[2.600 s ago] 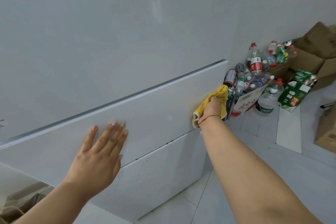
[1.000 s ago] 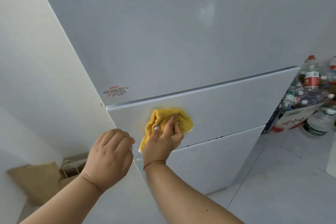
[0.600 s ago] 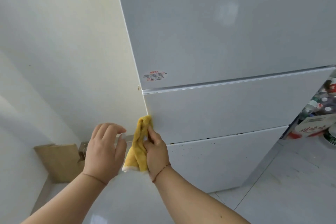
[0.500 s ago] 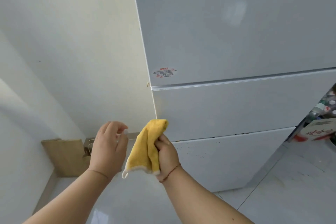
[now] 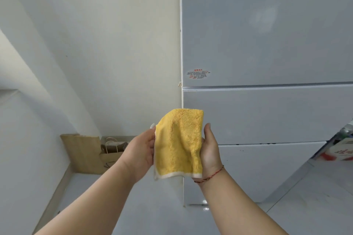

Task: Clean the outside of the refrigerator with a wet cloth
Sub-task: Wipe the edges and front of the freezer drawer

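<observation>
Fingers of both hands hidden behind the cloth [image 5: 178, 144]. Sticker [image 5: 198, 74] text too small to read. Box [image 5: 339, 151] cut by the right edge.

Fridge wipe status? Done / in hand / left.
Done: can't confirm; no wipe marks show on the refrigerator. In hand: yellow cloth held off the fridge between left hand and right hand. Left: dark specks along the lower seam.

Left hand [image 5: 140, 155]: my fingers grip cloth [image 5: 178, 145] edge.
Right hand [image 5: 209, 150]: I hold opposite edge, forearm raised.
</observation>
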`<state>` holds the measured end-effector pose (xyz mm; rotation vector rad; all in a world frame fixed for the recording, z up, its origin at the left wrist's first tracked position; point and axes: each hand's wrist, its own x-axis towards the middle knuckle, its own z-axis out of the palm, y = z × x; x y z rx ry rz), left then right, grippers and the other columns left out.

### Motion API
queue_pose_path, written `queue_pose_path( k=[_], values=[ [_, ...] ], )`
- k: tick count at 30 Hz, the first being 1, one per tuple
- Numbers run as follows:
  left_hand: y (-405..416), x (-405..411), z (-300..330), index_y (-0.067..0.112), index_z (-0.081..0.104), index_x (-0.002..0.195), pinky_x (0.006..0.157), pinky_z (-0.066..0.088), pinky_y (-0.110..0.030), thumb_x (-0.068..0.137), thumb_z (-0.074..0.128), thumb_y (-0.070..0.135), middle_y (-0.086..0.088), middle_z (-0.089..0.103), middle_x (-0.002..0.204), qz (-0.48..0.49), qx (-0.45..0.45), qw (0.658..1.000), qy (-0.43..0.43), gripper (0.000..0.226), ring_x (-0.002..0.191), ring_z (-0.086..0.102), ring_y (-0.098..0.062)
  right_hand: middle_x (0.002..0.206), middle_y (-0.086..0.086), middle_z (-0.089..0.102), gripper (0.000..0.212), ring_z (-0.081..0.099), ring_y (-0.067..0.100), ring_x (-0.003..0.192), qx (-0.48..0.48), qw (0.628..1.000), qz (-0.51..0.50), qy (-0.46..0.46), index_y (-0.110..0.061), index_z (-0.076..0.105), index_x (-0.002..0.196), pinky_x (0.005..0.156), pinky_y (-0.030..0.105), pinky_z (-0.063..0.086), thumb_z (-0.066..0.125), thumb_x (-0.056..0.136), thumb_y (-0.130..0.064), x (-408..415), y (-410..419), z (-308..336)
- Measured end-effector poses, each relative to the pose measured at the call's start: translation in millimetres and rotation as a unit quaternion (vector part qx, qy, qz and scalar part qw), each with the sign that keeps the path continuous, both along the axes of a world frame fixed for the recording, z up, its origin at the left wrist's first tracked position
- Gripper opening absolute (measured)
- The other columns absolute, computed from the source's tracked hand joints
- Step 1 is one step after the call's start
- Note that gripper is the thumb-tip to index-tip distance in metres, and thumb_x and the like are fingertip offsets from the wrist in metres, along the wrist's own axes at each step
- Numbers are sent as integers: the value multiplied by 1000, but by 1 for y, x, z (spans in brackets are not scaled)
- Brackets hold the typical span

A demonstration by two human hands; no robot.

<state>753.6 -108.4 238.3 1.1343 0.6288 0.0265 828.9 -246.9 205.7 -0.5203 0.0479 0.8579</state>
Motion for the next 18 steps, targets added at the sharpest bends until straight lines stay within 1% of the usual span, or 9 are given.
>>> queue_pose_path(
  k=[2, 3, 5, 7, 9, 11, 14, 16, 18],
  values=[
    [5, -8, -2, 6, 71, 99, 86, 51, -45, 97, 51, 28, -13, 70, 94, 10, 14, 1000, -9, 30, 86, 66, -28, 121, 26, 61, 80, 63, 39, 106, 3, 1000, 22, -2, -3, 69, 113, 87, 50, 52, 33, 82, -68, 1, 0, 0],
    [6, -12, -4, 2, 69, 105, 83, 53, -43, 98, 51, 23, -16, 71, 100, 18, 23, 999, -14, 28, 89, 69, -29, 122, 25, 61, 81, 63, 39, 106, -7, 1000, 29, -8, -4, 70, 110, 86, 50, 52, 30, 84, -69, -1, 0, 1],
    [10, -23, -7, -1, 64, 113, 77, 56, -41, 97, 53, 16, -19, 71, 107, 55, 23, 998, -33, 26, 92, 71, -30, 125, 25, 60, 82, 60, 39, 112, -31, 998, 55, -12, -4, 68, 115, 91, 51, 49, 28, 86, -70, -3, 7, -2],
    [11, -37, -9, -1, 63, 110, 69, 58, -38, 95, 57, 14, -17, 73, 101, 109, 27, 993, -47, 22, 86, 72, -28, 126, 24, 59, 81, 59, 39, 114, -45, 995, 85, -20, -4, 64, 120, 92, 51, 48, 28, 88, -69, -8, 17, 0],
    [14, -52, -9, 3, 62, 101, 60, 58, -36, 93, 62, 14, -11, 73, 89, 178, 39, 982, -51, 14, 75, 72, -23, 121, 23, 63, 77, 63, 37, 108, -55, 990, 125, -25, -5, 67, 115, 85, 48, 53, 28, 90, -67, -15, 30, 1],
    [15, -67, -13, 6, 60, 94, 58, 58, -36, 92, 63, 16, -7, 72, 80, 235, 44, 970, -53, 10, 69, 71, -21, 119, 22, 64, 76, 65, 36, 105, -67, 984, 161, -40, -6, 69, 111, 83, 47, 54, 27, 91, -66, -23, 42, 1],
    [16, -93, -19, 8, 59, 91, 58, 57, -37, 94, 61, 19, -5, 70, 79, 303, 48, 950, -57, 11, 68, 69, -19, 119, 21, 65, 74, 65, 36, 105, -77, 972, 220, -38, -6, 70, 109, 82, 47, 54, 27, 93, -64, -38, 60, -3],
    [15, -113, -22, 7, 60, 98, 67, 59, -43, 95, 60, 20, -9, 70, 89, 342, 47, 938, -35, 13, 76, 69, -23, 119, 21, 65, 75, 65, 36, 105, -78, 961, 261, -41, -5, 69, 112, 82, 47, 54, 26, 93, -64, -49, 70, -5],
    [14, -135, -29, 12, 58, 108, 81, 58, -49, 94, 62, 22, -11, 68, 104, 381, 78, 921, 3, 18, 88, 68, -27, 123, 23, 62, 78, 61, 37, 111, -76, 948, 308, -33, -4, 65, 121, 90, 50, 48, 25, 92, -65, -64, 80, -6]
  ],
)
